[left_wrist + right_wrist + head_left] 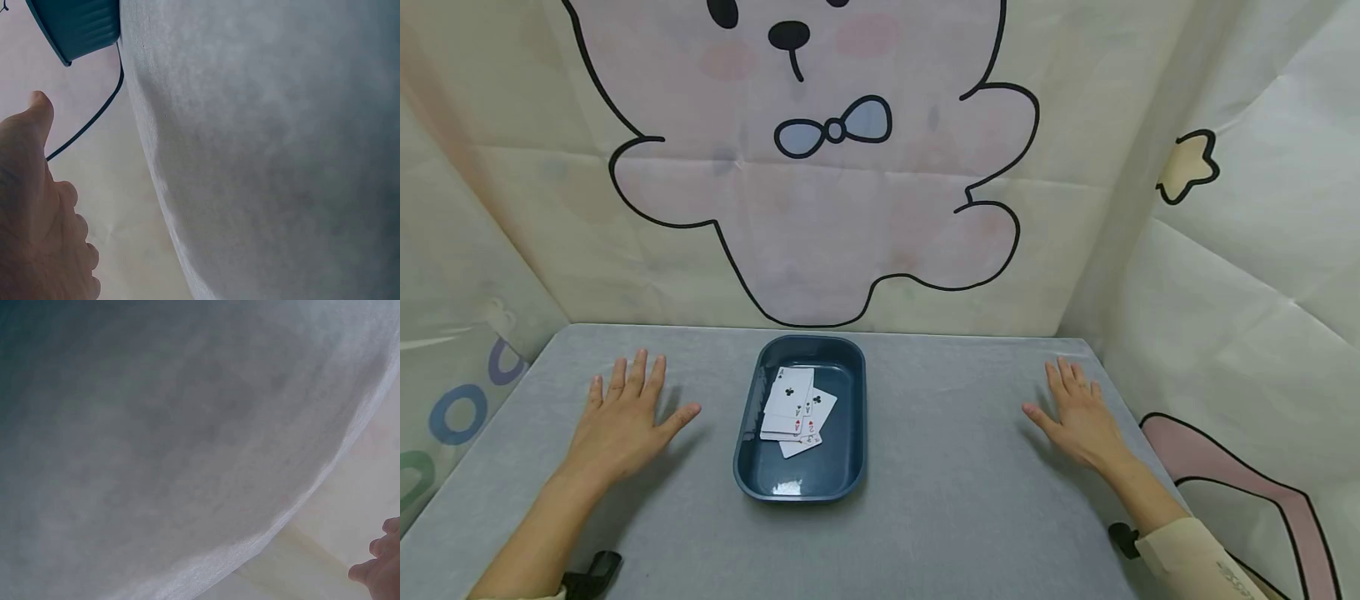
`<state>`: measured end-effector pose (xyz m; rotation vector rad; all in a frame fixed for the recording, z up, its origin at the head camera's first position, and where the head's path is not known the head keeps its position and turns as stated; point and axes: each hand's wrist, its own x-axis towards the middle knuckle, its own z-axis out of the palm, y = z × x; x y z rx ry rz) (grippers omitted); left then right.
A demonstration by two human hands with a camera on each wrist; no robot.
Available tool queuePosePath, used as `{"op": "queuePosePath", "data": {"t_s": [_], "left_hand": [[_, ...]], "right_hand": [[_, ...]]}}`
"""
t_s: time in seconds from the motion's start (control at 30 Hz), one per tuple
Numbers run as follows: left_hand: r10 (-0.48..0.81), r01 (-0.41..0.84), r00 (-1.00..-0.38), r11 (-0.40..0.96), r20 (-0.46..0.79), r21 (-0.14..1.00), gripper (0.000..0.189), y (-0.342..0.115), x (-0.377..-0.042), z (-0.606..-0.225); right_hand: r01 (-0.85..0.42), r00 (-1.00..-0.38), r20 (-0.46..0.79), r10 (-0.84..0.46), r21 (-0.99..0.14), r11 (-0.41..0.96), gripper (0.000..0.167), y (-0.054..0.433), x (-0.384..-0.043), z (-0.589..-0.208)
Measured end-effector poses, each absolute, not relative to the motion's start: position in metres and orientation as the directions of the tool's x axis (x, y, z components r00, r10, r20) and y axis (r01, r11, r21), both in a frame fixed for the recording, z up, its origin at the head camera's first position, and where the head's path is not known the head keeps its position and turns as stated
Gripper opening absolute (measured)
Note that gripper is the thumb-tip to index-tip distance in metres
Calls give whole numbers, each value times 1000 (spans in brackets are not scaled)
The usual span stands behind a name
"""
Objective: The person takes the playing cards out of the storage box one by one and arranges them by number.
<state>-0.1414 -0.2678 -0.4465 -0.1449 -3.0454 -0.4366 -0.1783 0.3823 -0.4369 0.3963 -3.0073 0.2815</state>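
Walled with printed cloth [1112, 108] behind a grey desk [947, 475], as seen from the head. Set near the middle, a tray [842, 462] with raised sides, likely useful for keeping the cards [793, 404] together, overlapping and face up within it. On one side the left hand [625, 429], on the other the right hand [1078, 421]: both straight-fingered, well apart from the tray, holding nothing, so leaving the cards unobstructed. Apparently held above the desk, judging by the offset shadows [681, 450].

From the left wrist: thumb [41, 115] raised, nothing gripped, tray wall above.

From the right wrist: only fingertips [361, 572] at the lower corner; too little to tell a grip there.
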Motion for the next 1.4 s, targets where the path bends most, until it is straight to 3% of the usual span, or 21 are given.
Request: {"op": "queuePosePath", "data": {"t_s": [1.4], "left_hand": [[137,147,-989,958,57,244,105,-251,-137,-440]], "right_hand": [[-278,-957,131,-258,-171,945,92,353,-178,-418]]}}
